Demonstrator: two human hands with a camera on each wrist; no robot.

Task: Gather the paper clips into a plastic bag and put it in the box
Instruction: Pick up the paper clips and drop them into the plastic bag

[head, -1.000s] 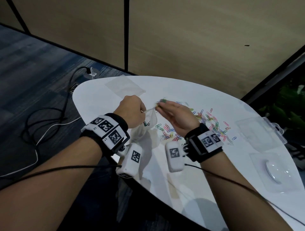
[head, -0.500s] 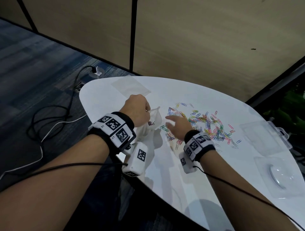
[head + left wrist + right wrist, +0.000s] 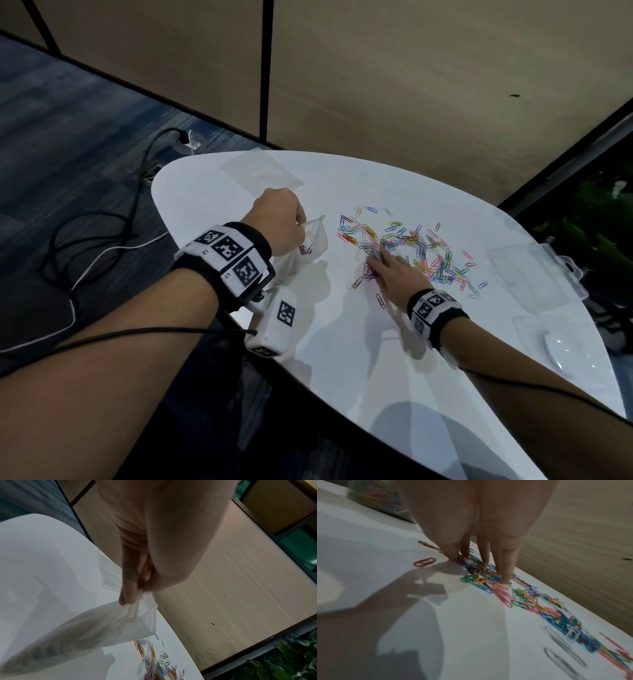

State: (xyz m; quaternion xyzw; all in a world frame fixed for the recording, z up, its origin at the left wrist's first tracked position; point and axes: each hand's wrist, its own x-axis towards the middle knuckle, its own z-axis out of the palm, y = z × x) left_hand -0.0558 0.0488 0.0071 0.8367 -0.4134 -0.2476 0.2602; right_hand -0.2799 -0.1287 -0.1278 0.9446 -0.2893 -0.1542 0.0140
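Gathering is midway: left hand (image 3: 279,222) pinches the bag (image 3: 305,251) mouth just beside the clips (image 3: 407,250); right hand (image 3: 394,274), fingers (image 3: 505,566) spread, presses down into them. Next, I judge: pinch a bunch, carry it over. Box (image 3: 534,277) lies beyond the clips.

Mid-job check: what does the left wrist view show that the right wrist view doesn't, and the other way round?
Only the left wrist view shows the left hand pinching the rim of the plastic bag, which hangs open above the table.

Only the right wrist view shows the right hand, its fingertips pressing down on the clips, plus stray red clips beside the hand.

Both show the heap of coloured paper clips on the white table and the beige wall panel.
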